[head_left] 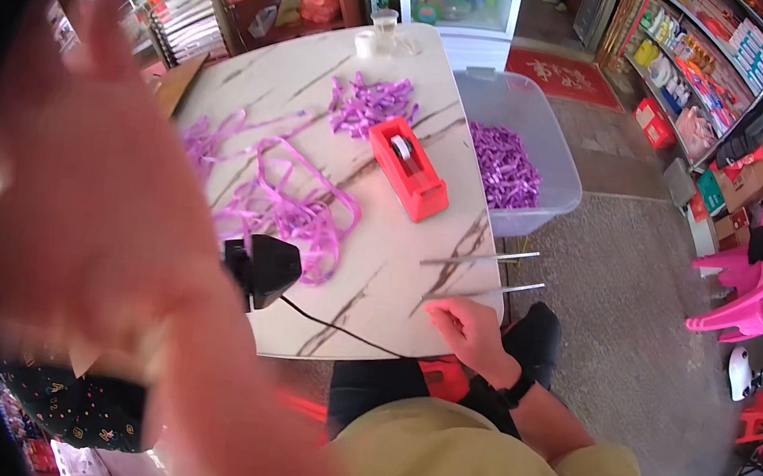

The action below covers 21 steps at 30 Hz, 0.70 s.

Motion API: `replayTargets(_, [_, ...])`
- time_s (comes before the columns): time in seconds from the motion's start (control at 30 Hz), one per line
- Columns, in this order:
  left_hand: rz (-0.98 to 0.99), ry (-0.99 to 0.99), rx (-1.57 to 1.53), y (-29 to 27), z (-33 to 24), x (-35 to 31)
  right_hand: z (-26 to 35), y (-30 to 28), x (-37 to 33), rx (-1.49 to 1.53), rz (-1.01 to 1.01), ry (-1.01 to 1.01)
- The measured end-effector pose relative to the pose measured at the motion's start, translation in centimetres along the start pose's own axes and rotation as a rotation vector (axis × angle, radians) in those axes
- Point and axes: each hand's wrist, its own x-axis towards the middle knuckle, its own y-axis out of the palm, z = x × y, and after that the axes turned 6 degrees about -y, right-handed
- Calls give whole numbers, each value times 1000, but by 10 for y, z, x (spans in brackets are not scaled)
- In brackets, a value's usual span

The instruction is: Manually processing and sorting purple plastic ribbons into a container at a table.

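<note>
My left hand [88, 198] is raised close to the camera, large and smeared by motion, so its fingers cannot be read. Partly behind its wrist is a black device [265, 270] with a cord. My right hand [465, 330] rests at the table's near right edge, fingers curled in, with nothing visible in them. Just beyond it lie two thin metal rods [480, 259], jutting over the edge. Long loops of purple ribbon [295, 215] spread across the marbled table [375, 298]. A red tape dispenser [410, 171] stands near a pile of short purple ribbon pieces [372, 105].
A clear plastic bin [557, 163] holding many purple ribbon pieces stands against the table's right side. Cups [384, 23] sit at the far end. Beyond are a glass-door fridge [462, 5], stocked shelves [697, 67] and a pink chair [759, 268]. Someone in dark patterned clothing [71, 405] is at lower left.
</note>
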Motion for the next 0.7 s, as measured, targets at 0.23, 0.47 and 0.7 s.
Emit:
replayTargets(0.23, [-194,-83,-326,3,-14,-13,0,5,-2,-90,-28,-77])
replayTargets(0.47, [-360,-101,-490,-29,-53,-8,8,12,-7,-85,6,-94])
replayTargets(0.7, [-56,-605,-23,-26,22,-37,2,1,-6,-89,-23,7])
